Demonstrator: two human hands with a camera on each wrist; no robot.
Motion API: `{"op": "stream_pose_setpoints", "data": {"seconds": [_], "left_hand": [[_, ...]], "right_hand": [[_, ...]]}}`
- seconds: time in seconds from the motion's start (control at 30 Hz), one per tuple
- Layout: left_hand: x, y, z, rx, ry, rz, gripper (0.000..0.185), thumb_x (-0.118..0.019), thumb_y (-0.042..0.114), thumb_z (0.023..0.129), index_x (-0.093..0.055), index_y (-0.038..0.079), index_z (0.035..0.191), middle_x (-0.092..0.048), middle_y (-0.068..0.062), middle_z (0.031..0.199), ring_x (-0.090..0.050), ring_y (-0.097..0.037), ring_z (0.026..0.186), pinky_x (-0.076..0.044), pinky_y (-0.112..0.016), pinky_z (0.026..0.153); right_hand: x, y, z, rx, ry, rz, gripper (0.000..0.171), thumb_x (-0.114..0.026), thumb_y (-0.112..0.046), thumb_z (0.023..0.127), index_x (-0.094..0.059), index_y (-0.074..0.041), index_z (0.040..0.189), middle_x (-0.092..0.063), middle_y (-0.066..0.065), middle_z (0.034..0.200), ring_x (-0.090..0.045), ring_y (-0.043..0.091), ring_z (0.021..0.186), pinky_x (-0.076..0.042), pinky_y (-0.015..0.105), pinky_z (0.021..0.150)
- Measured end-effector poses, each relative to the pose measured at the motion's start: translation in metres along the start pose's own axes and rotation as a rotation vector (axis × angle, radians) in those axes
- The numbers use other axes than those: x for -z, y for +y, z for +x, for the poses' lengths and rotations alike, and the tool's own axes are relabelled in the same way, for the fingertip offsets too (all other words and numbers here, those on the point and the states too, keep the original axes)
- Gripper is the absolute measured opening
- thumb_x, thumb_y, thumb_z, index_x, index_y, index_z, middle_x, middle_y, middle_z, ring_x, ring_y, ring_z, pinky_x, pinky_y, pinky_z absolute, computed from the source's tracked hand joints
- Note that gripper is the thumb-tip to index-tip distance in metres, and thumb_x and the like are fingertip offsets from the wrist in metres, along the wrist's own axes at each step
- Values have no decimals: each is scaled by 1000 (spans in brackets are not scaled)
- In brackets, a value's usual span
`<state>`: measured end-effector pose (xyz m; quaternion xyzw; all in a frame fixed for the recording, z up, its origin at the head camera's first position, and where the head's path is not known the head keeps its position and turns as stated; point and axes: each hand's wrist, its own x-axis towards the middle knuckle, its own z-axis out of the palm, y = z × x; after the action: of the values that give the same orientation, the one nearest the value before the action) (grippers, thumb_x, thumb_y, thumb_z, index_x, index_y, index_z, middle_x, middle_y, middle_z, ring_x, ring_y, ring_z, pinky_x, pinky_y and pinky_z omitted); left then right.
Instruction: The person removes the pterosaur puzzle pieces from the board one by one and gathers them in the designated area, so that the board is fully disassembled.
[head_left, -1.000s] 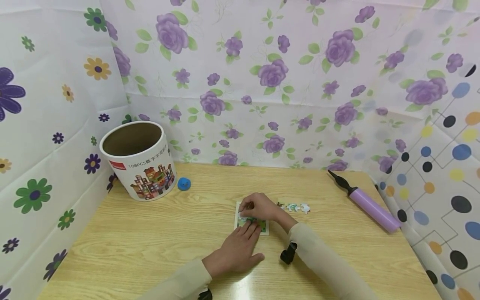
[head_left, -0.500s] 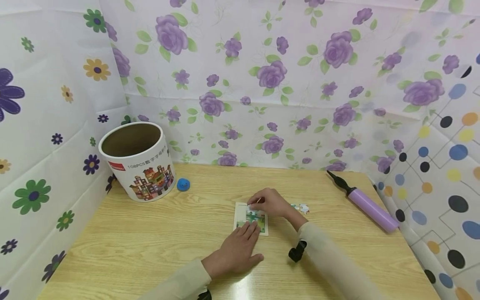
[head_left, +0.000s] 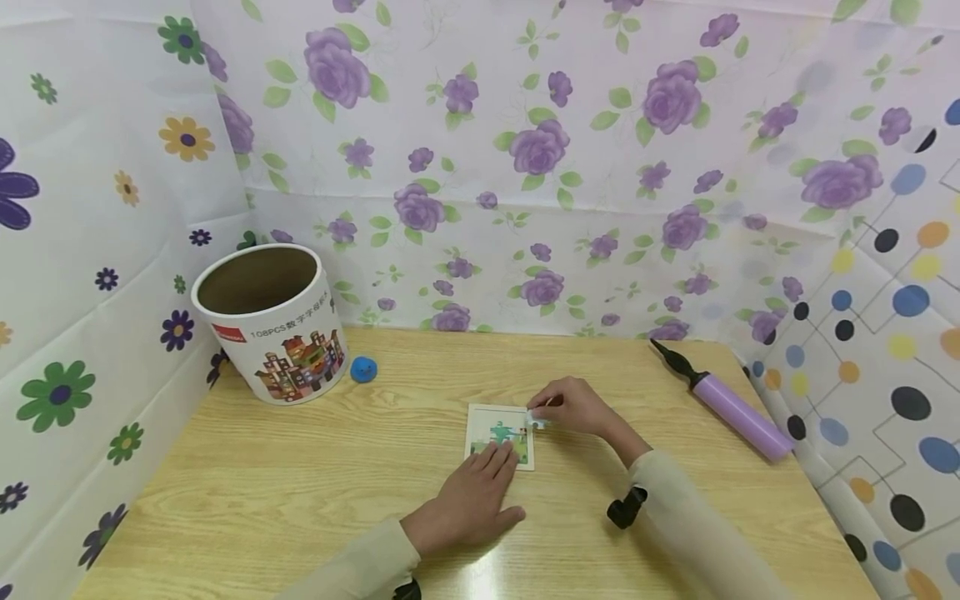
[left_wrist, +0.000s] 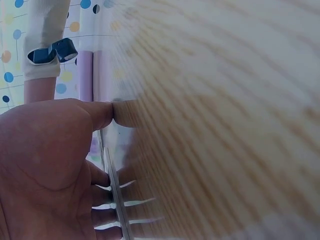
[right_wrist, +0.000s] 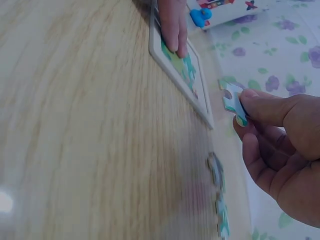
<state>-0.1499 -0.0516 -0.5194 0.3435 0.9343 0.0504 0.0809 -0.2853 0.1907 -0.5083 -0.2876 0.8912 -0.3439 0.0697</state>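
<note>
Jigsaw piece (right_wrist: 233,103), pinched by the right hand (head_left: 576,407), seems light and stiff (best held by its edges); the left hand (head_left: 474,504) rests flat-fingered on the puzzle tray (head_left: 483,423).

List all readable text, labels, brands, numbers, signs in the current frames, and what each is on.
"108PCS数字字母", on the bucket; the characters after it, near the edge, are unclear.
Red label on the bucket: white lettering, too blurred to read.
Printed blocks on the bucket: any marks are too small to read.
Puzzle tray, held puzzle piece, pump: no legible text.
</note>
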Motion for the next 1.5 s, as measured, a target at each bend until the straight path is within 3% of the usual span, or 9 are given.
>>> {"op": "stream_pose_setpoints", "data": {"seconds": [0.53,0.9,1.5], "left_hand": [[-1,-2,0,23,-21,7,80,-42,57,105,-26,3,162,-20,-15,169,-21,-32,156,-28,-47,121],[0,-1,1,13,-19,-24,79,-44,55,105,-26,1,161,-20,-17,169,-21,-34,155,-28,-50,121],[4,3,-1,25,-24,-12,79,-43,57,105,-26,3,161,-21,-14,169,-22,-31,155,-29,-47,121]], "right_hand": [[8,23,-28,-65,24,3,11,-76,-19,93,-83,-22,101,-73,-7,95,-60,8,76,-51,26,65],[-2,27,-31,-78,4,9,12,-76,-16,93,-83,-17,103,-74,-5,97,-62,8,81,-51,25,69],[-4,29,-31,-90,20,-13,9,-77,-16,92,-83,-21,98,-72,-8,95,-61,8,83,-52,25,70]]}}
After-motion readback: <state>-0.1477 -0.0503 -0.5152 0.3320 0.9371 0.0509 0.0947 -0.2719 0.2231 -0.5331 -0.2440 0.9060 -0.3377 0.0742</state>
